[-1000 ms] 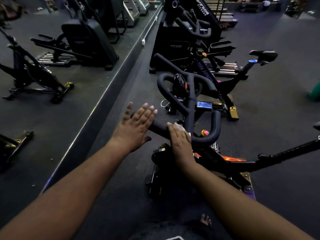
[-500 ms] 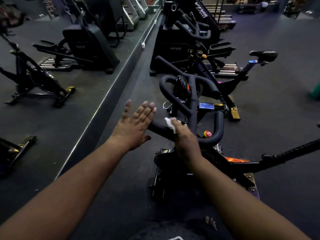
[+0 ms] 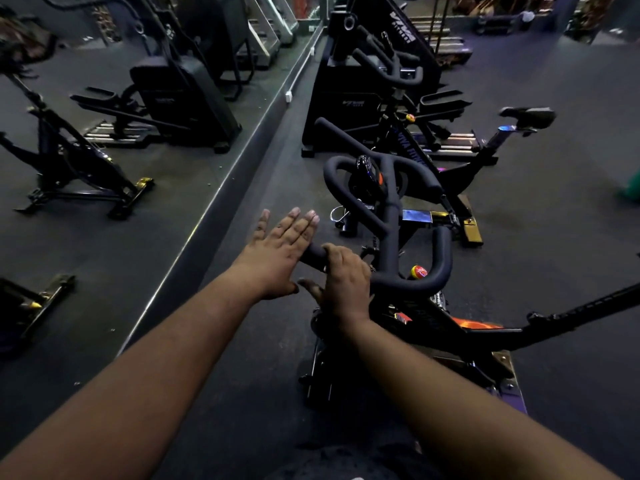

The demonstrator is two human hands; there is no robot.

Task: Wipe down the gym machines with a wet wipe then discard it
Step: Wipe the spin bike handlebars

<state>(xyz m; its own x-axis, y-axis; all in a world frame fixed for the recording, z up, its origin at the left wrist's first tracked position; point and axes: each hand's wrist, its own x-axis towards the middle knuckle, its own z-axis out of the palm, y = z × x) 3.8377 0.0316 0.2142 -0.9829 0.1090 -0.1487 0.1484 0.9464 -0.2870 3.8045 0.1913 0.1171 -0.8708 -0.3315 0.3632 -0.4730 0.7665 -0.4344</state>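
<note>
A black spin bike stands in front of me, its looped handlebar (image 3: 390, 216) at the centre of the view. My right hand (image 3: 344, 277) is closed around the handlebar's near left grip. The wet wipe is hidden under that palm. My left hand (image 3: 282, 249) hovers flat and open just left of the grip's end, fingers together and pointing away, holding nothing. A red knob (image 3: 419, 271) sits below the bar, and the bike's frame (image 3: 485, 329) runs off to the right.
A second spin bike with its saddle (image 3: 526, 116) stands behind the first, and a large black machine (image 3: 360, 91) stands beyond it. A metal-edged strip (image 3: 207, 216) runs diagonally along the floor on the left, with more bikes (image 3: 72, 168) past it. Dark floor lies to the right.
My right hand has slid left along the handlebar to its end grip and closed over it, covering the white wipe. My left hand has hardly moved.
</note>
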